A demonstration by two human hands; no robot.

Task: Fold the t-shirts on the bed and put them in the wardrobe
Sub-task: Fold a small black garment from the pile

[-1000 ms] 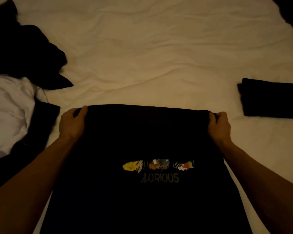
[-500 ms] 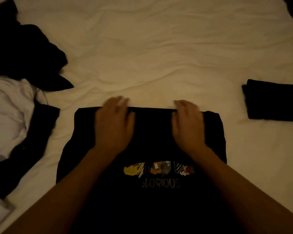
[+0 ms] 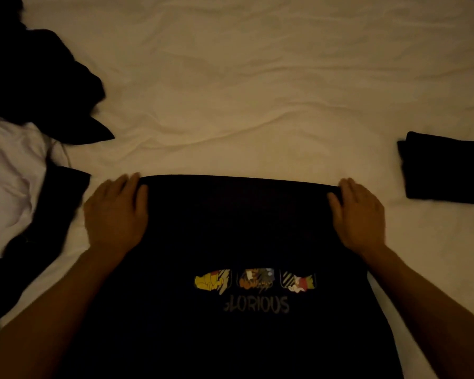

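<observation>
1. While my hands lie flat at the two far corners of the shirt (image 3: 246, 228), the fold line runs straight between them, parallel to the bed (image 3: 257, 91) edge nearest me.
2. My left hand (image 3: 115, 214) presses the left corner with fingers straight and together, holding nothing; my right hand (image 3: 359, 212) does likewise at the right corner, fingers extended, palm down.
3. The black shirt covers the near middle of the sheet, its print (image 3: 255, 280) and lettering facing up, closer to me than my hands.
4. A folded black shirt (image 3: 446, 170) sits well apart to the right; an unfolded heap, black clothes (image 3: 33, 86) over a white one (image 3: 8, 176), sits to the left, just beside my left hand.
5. My reading: this fold is being smoothed, and more folds remain before anything goes to the wardrobe, which is not in view.
6. Risk one: the sheet under the shirt is wrinkled and soft, so pressing unevenly could set a crooked crease.
7. Risk two: lifting both corners at once could let the doubled layer slide open, since nothing pins the middle.
8. Risk three: my left hand, so close to the heap, could catch a loose black edge and drag it in.
9. Low light hides black-on-black edges, so misalignment could pass unseen.
</observation>
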